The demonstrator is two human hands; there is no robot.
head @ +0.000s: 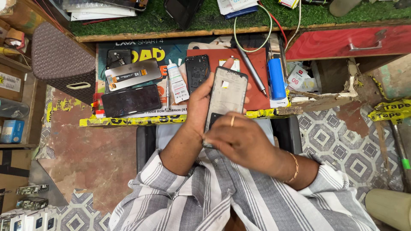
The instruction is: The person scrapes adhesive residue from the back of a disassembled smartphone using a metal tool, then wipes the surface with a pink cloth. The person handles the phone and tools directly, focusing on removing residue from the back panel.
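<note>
The left hand (198, 107) is gripping the phone frame (225, 100) by its edges while the right hand's (239, 139) curled fingertips are pinching its lower end, best worked gently to avoid bending it.

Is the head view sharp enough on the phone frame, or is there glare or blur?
Head view: even light, soft shadows; the phone frame is sharp, with mild sheen on its grey inner plate; the right hand is slightly motion-blurred; the left hand is crisp; edges bow a little.
</note>
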